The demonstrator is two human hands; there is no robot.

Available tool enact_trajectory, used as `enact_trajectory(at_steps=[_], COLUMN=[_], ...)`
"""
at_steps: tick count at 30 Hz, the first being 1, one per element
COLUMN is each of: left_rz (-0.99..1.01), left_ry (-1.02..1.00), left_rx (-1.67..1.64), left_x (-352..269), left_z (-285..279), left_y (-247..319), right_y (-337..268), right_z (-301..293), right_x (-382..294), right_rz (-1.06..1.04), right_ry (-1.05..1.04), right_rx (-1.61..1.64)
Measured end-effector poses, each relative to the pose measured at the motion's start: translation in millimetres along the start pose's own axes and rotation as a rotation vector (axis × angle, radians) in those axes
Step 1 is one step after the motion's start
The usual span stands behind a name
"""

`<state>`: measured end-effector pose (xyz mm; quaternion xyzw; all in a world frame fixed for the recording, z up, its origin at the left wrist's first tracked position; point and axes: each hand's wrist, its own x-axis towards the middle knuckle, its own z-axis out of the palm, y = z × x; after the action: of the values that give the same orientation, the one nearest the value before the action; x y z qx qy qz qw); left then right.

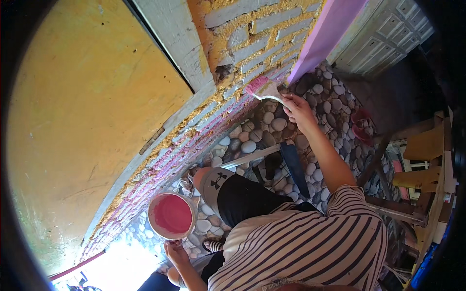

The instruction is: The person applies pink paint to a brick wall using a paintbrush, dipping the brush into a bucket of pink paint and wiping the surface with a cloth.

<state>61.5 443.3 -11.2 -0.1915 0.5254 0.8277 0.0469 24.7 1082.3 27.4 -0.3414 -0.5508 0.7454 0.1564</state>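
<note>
My right hand grips the handle of a wide paintbrush. Pink paint coats its bristles, which lie at the lower part of a brick wall with yellow mortar and grey-white brick faces. Streaks of pink run along the wall's low courses. At the lower left, my left hand is closed on the near rim of a round bucket with pink paint in it. The bucket is beside the base of the wall; its underside is hidden.
A yellow panel and a grey wooden frame adjoin the wall. A purple post stands right of the bricks. Pebble-patterned floor holds a dark-bladed tool, a wooden strip and red sandals. Wooden furniture is at right.
</note>
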Motion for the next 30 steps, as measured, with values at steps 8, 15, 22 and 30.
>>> enact_trajectory(at_steps=[8, 15, 22, 30], left_rz=[0.01, 0.006, 0.019, 0.059], left_ry=[0.055, 0.072, 0.178, 0.126], left_rx=[-0.009, -0.019, -0.058, -0.068], left_x=[1, -4, -5, 3], left_z=[-22, -18, 9, -19], left_y=[-5, 12, 16, 3], right_y=[-16, -20, 13, 0], right_z=[-43, -84, -22, -38], right_x=[40, 84, 49, 30], right_rz=[-0.127, -0.308, -0.267, -0.063], right_ry=[0.076, 0.543, 0.306, 0.081], right_rx=[0.014, -0.102, -0.035, 0.101])
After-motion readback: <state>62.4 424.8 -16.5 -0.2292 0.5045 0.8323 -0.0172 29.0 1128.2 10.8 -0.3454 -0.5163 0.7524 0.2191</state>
